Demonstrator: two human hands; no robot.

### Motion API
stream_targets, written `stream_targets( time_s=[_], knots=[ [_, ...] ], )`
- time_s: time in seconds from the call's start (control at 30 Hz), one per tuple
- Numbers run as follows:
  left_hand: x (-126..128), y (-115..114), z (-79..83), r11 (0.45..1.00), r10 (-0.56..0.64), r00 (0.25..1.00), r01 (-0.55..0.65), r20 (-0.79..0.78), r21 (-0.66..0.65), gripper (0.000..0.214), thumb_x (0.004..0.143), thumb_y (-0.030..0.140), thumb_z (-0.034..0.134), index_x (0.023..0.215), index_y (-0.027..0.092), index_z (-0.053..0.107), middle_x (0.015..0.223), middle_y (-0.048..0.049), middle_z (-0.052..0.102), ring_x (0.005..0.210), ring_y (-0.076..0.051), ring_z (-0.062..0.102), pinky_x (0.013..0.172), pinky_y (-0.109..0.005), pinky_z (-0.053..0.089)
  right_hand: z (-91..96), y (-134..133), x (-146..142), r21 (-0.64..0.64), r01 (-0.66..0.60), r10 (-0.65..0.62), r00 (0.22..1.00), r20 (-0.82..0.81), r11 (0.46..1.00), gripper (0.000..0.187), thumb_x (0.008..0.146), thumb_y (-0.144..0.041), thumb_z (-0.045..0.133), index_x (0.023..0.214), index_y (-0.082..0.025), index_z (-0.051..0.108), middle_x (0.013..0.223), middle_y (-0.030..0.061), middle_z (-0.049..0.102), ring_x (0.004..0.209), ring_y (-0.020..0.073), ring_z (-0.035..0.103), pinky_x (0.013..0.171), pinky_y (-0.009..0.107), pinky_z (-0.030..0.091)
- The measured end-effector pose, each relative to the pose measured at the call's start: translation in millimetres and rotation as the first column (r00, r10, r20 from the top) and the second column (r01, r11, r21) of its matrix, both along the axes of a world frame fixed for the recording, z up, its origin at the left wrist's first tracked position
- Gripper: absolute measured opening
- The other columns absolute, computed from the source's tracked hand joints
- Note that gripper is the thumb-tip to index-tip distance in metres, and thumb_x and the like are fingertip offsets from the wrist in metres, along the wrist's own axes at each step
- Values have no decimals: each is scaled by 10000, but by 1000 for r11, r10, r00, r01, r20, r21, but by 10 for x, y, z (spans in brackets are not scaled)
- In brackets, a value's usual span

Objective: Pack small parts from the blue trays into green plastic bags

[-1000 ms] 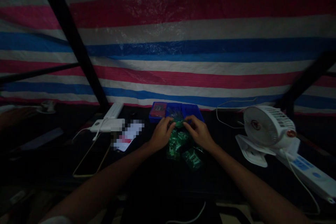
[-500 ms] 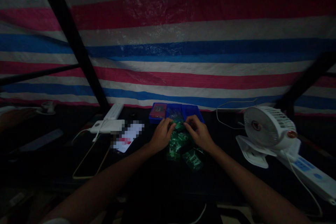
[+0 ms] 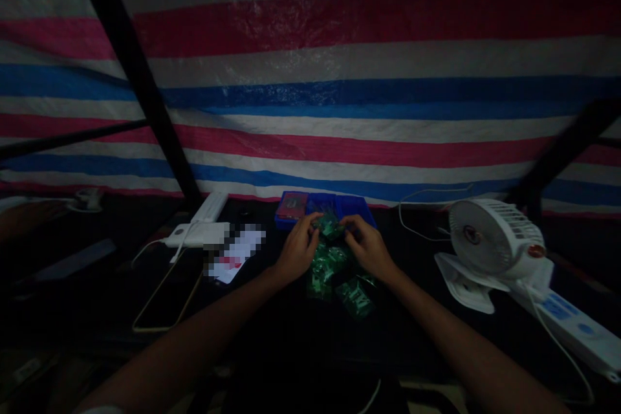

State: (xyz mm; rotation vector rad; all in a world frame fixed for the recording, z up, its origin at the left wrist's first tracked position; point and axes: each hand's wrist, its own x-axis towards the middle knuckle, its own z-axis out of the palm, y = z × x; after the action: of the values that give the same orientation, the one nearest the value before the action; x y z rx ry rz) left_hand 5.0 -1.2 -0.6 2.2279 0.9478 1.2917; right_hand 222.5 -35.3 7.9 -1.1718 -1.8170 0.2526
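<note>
On a dark table, my left hand (image 3: pixel 297 250) and my right hand (image 3: pixel 367 248) pinch a small green circuit board (image 3: pixel 330 226) between their fingertips, one hand at each end. The board sits just in front of a blue compartment tray (image 3: pixel 359 205). Below the hands lies a heap of more green circuit boards (image 3: pixel 334 275). The light is dim and finer detail is lost.
A white desk fan (image 3: pixel 490 239) stands at the right with a white power strip (image 3: pixel 577 330) beside it. At the left lie a white power bank (image 3: pixel 200 233), a phone (image 3: pixel 167 297) and a blurred card (image 3: pixel 235 252). A striped tarp (image 3: pixel 310 77) hangs behind.
Both hands lifted the small green board slightly up and away toward the blue tray. The view shifted a little.
</note>
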Motion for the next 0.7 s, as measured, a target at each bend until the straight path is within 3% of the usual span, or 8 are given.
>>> stream_targets(
  time_s=[0.17, 0.37, 0.53, 0.7],
  knots=[
    [-8, 30, -30, 1000, -2, 1000, 2, -5, -15, 424, 969, 137, 528, 1384, 220, 522, 1031, -45, 624, 854, -170, 596, 835, -316, 515, -16, 16, 16, 11, 10, -11, 1000, 16, 1000, 191, 969, -216, 547, 1144, -240, 621, 1037, 45, 678, 828, 200, 617, 773, 320, 491],
    [-14, 23, 6, 1000, 5, 1000, -5, -26, -14, 334, 956, 180, 593, 1289, 213, 587, 1013, -39, 609, 880, -187, 588, 813, -320, 506, 25, -1, -3, 11, -16, 16, 1000, 7, 1000, 125, 991, -268, 565, 1094, -236, 627, 1050, 58, 677, 855, 216, 617, 816, 347, 498],
    [-15, 0, 61, 1000, 6, 999, -5, -49, 11, 126, 1005, 267, 578, 1068, 202, 665, 947, -40, 631, 885, -202, 591, 807, -324, 483, 51, -8, -22, 27, -11, 12, 1000, -10, 1000, 151, 1023, -339, 546, 1072, -232, 640, 1036, 67, 685, 939, 237, 649, 874, 364, 509],
    [-7, -5, 64, 999, 10, 996, -6, -90, 41, 237, 1047, 326, 523, 890, 188, 634, 891, -39, 640, 893, -206, 586, 832, -329, 461, 60, -22, -42, 45, 0, 1, 1000, -14, 999, 176, 1041, -350, 525, 1055, -229, 653, 1002, 65, 689, 935, 235, 666, 878, 357, 508]
  ],
)
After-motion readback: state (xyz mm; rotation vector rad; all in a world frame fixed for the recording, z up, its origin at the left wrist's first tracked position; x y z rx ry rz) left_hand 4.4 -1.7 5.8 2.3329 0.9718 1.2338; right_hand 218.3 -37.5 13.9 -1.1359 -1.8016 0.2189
